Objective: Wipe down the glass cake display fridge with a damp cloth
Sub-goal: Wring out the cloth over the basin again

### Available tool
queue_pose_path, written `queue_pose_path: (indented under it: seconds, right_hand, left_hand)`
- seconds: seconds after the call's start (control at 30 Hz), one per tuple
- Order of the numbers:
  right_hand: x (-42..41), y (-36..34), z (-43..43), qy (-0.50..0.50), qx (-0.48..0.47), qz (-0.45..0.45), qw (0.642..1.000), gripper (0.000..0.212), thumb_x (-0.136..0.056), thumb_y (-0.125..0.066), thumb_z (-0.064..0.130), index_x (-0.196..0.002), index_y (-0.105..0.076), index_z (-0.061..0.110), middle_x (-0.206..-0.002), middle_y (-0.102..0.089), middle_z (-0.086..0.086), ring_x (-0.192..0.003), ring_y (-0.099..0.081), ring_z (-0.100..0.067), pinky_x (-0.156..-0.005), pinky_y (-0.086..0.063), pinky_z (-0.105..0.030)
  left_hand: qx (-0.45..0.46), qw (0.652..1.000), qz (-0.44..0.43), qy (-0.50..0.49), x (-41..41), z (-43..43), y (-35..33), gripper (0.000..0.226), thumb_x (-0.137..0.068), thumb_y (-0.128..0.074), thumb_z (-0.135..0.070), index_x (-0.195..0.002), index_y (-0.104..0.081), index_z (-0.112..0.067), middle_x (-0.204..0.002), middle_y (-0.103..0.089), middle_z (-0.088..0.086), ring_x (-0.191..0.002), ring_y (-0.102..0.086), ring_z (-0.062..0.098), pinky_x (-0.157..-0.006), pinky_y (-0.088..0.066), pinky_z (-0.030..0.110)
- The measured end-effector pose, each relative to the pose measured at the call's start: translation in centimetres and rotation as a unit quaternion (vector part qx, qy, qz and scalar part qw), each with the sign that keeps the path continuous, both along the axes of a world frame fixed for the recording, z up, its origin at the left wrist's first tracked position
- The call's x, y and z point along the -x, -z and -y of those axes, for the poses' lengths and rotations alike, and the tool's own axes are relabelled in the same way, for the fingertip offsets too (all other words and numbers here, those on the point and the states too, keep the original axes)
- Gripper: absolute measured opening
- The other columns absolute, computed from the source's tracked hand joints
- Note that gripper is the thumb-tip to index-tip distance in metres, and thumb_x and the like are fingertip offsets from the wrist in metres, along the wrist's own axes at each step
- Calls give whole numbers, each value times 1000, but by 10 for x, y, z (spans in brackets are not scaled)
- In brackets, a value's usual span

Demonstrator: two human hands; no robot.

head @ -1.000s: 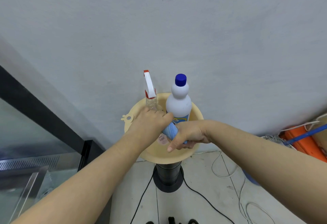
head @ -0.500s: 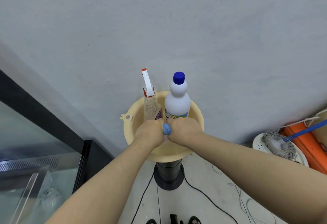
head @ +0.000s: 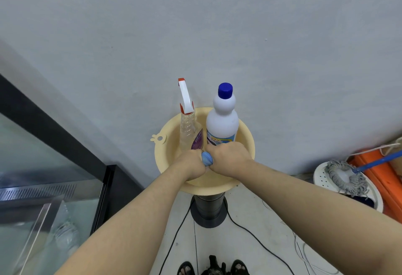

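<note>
A blue cloth [head: 207,160] is bunched into a tight roll between my two fists, over a cream plastic basin [head: 247,139]. My left hand [head: 190,165] grips its left end and my right hand [head: 228,157] grips its right end, knuckles nearly touching. Only a small bulge of cloth shows between them. The glass cake display fridge [head: 39,166] stands at the left, with a black frame and a sloped glass top.
In the basin stand a clear spray bottle [head: 187,127] with a white and red trigger and a white bottle [head: 222,120] with a blue cap. The basin sits on a black pedestal [head: 208,209]. A mop [head: 345,177] and bucket lie right; cables cross the floor.
My hands came together and closed on the cloth, squeezing it into a tight roll over the basin. In the last half second they stay gripped, with little movement.
</note>
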State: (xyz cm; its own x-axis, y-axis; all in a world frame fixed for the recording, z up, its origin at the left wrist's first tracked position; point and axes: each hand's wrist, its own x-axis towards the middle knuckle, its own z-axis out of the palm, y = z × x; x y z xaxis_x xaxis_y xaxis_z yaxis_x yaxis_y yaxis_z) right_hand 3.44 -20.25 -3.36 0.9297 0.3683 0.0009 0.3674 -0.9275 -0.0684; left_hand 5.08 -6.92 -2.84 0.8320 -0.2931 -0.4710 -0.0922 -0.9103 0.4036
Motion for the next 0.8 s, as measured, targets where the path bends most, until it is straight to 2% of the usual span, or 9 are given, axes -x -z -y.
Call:
queue_pose_path:
  seconds: [0.07,0.13,0.2,0.3,0.37,0.53,0.63,0.73,0.8]
  right_hand:
    - [0,3,1,-9,-13,5,1000,21,-88,-51,30,-99,-58,14,-84,-66,-8,-72,-58,-30,-56,-35,-30]
    - [0,4,0,-19,-14,10,1000,21,-88,-51,32,-99,-58,15,-84,-66,-7,-69,-57,-29,-56,-37,-30]
    - [-1,2,0,-29,-4,25,999,22,-89,-50,33,-100,-58,16,-83,-66,-5,-66,-54,-26,-55,-36,-29]
    - [-2,-4,3,-38,3,44,998,20,-89,-51,31,-98,-59,15,-81,-66,-5,-61,-45,-24,-49,-25,-24]
    - [-3,-9,3,-40,-2,50,998,20,-88,-53,31,-98,-59,14,-79,-66,-7,-61,-44,-25,-46,-18,-21]
    - [-4,-14,2,-52,19,55,997,20,-89,-51,31,-100,-56,16,-78,-64,-4,-60,-46,-23,-46,-18,-21]
    - [-3,-13,3,-57,8,88,994,18,-81,-63,31,-86,-59,15,-60,-61,-2,-47,-40,-22,-44,-14,-18]
    - [-2,-11,5,-70,13,77,994,20,-79,-64,33,-85,-59,14,-59,-61,-3,-47,-39,-22,-44,-15,-18]
    - [2,-13,6,-69,34,63,995,27,-66,-74,37,-73,-59,17,-48,-55,2,-40,-32,-17,-44,-13,-14]
  left_hand:
    - [22,999,-33,-13,2,-1,-3,15,-81,-50,-5,-94,-51,-12,-93,-58,10,-81,-53,25,-64,-41,27]
    - [51,995,-81,-37,3,-5,-7,22,-77,-52,2,-94,-52,-10,-77,-50,5,-66,-46,20,-54,-36,25]
    - [66,990,-110,-61,2,-7,-9,24,-73,-53,5,-89,-52,-12,-67,-45,4,-57,-39,17,-51,-31,23]
    - [78,982,-148,-83,0,-6,-14,23,-71,-51,7,-81,-47,-14,-57,-39,6,-48,-30,17,-48,-25,22]
    - [82,978,-172,-86,-2,-6,-20,24,-73,-49,8,-80,-45,-15,-55,-35,5,-46,-26,15,-49,-23,22]
    - [97,968,-214,-90,-2,-10,-27,28,-74,-47,8,-72,-37,-17,-50,-28,2,-43,-19,13,-48,-18,22]
    - [104,960,-242,-93,-1,-10,-27,30,-75,-48,8,-72,-34,-19,-50,-25,1,-43,-17,12,-48,-16,23]
    - [101,956,-259,-96,0,-9,-29,30,-77,-47,8,-74,-35,-19,-50,-25,1,-41,-17,11,-48,-16,24]
    - [88,956,-267,-86,0,-9,-30,29,-78,-48,8,-75,-36,-19,-50,-25,1,-42,-17,11,-48,-17,23]
